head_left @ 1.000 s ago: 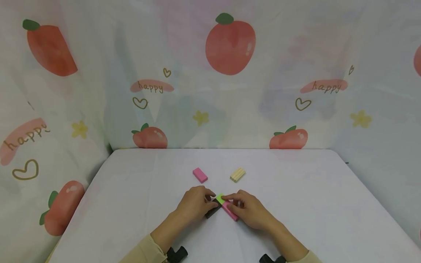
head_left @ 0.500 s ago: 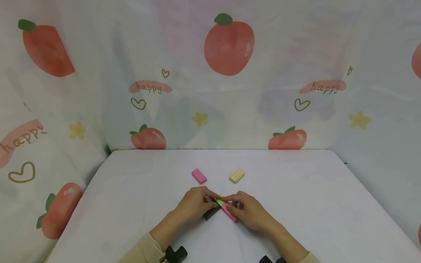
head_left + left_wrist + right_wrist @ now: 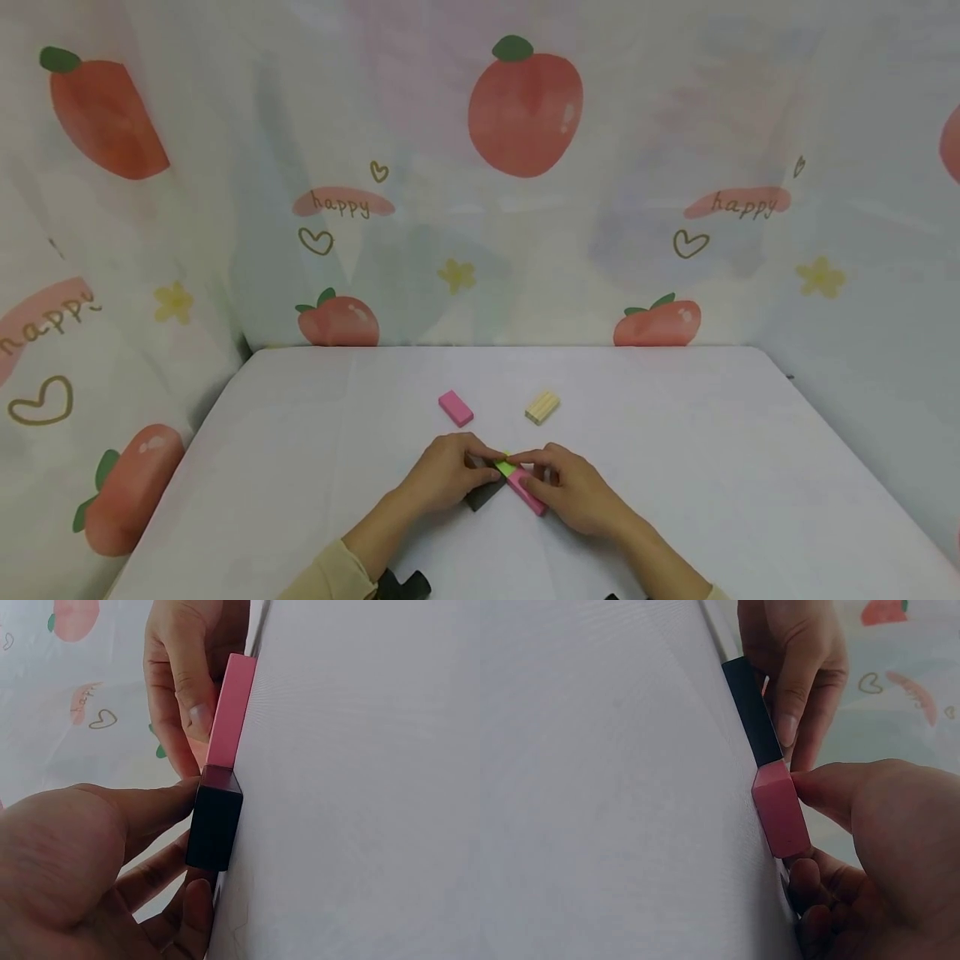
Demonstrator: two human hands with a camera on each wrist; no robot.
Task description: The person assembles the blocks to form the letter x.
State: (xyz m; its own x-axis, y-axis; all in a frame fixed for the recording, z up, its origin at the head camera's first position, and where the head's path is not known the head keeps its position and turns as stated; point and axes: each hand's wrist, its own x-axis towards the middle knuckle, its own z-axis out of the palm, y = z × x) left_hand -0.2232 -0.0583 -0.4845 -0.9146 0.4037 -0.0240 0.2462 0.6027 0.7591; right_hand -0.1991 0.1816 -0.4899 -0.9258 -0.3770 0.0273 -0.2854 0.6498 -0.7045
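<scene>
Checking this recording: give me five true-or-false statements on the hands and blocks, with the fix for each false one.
1. The left hand holds the black block. True.
2. The right hand holds the pale yellow block. False: the right hand holds the nearer pink block.
3. A green piece shows between the two hands. True.
4. The two loose blocks are stacked. False: the loose pink block and the pale yellow block lie apart on the table.
5. In the head view, the loose pink block is left of the pale yellow block. True.
</scene>
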